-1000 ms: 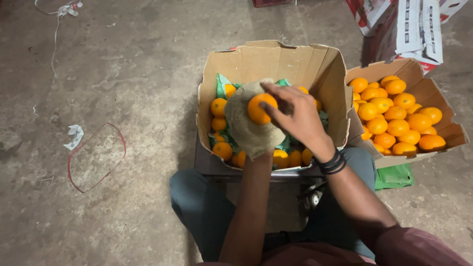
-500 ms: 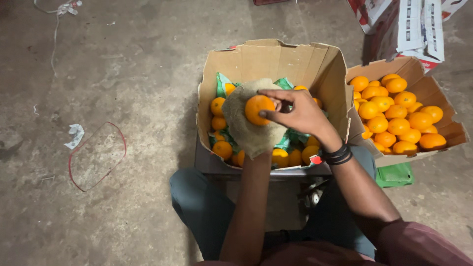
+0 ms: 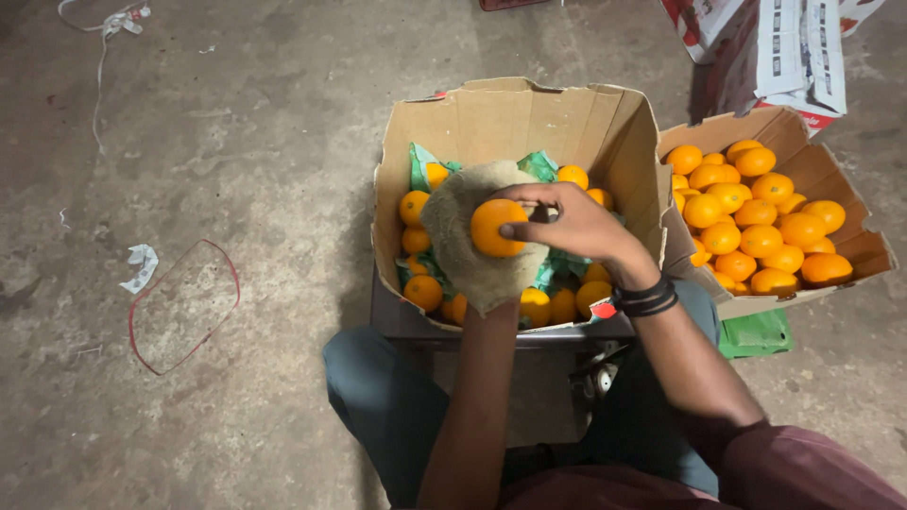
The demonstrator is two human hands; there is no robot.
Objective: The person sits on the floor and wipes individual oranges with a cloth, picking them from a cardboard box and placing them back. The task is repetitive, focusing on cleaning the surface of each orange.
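Note:
My left hand is wrapped in a beige cloth and cups an orange from below. My right hand grips the same orange from the right, fingers curled over its top. Both hands hover over an open cardboard box that holds several oranges on green paper lining. Dark bands circle my right wrist.
A second open cardboard box full of oranges stands to the right. White printed cartons lie at the back right. A red wire loop and paper scraps lie on the concrete floor at left. A green sheet lies under the right box.
The orange has turned between my hands, and my right hand's fingers have shifted around it. The boxes have not moved.

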